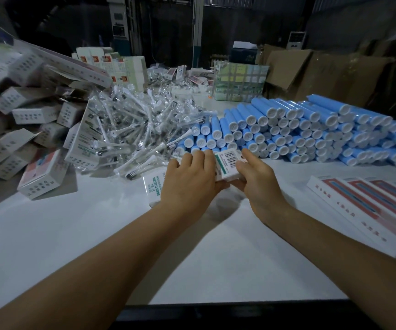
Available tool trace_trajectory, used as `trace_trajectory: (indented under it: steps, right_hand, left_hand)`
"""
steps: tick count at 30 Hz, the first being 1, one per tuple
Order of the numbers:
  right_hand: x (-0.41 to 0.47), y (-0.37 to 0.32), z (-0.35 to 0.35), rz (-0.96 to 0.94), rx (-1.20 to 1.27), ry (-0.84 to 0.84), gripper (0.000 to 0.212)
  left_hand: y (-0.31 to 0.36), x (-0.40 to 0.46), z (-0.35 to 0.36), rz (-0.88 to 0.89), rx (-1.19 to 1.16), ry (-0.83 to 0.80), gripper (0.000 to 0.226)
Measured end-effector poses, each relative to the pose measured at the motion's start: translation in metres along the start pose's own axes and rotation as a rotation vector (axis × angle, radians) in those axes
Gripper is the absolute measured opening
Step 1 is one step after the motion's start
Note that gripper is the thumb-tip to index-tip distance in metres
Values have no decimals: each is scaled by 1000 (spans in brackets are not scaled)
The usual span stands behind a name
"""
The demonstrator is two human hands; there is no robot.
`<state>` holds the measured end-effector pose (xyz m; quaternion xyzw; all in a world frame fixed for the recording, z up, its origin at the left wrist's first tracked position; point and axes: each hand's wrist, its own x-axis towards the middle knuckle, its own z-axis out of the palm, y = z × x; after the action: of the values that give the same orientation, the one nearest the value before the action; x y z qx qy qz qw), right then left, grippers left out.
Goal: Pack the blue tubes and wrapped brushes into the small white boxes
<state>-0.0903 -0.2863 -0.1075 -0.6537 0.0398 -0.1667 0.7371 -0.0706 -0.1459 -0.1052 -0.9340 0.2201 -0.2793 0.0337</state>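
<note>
Both arms are reaching from the bottom corners to centre frame. The left hand (189, 179) and right hand (256, 177) are gripping a white box (227, 165) between them, fingers curled round its sides, just above the table (120, 234). Tubes (299, 132) are lying stacked behind at right, brushes (132, 125) heaped centre left.

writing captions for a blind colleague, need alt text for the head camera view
Both hands, left hand and right hand, hold a small white box over a white table, with wrapped brushes heaped behind on the left and stacked blue tubes on the right.
</note>
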Motion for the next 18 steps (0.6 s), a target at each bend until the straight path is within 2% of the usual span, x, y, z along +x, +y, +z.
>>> trace_trajectory:
  steps: [2, 3, 9, 15, 18]
  right_hand:
    - [-1, 1, 0, -11, -78, -12, 24]
    - [-2, 2, 0, -17, -130, -11, 22]
    - [-6, 7, 2, -152, -417, 62, 24]
    - [-9, 9, 0, -227, -524, 36, 31]
    - [-6, 7, 0, -173, -482, 9, 35]
  left_hand:
    - [-1, 1, 0, -16, 2, -11, 82]
    - [0, 1, 1, -16, 11, -16, 81]
    - [4, -2, 0, -11, 39, 0, 82]
    - [3, -3, -1, -3, 31, -12, 85]
    - [1, -2, -1, -1, 7, -13, 88]
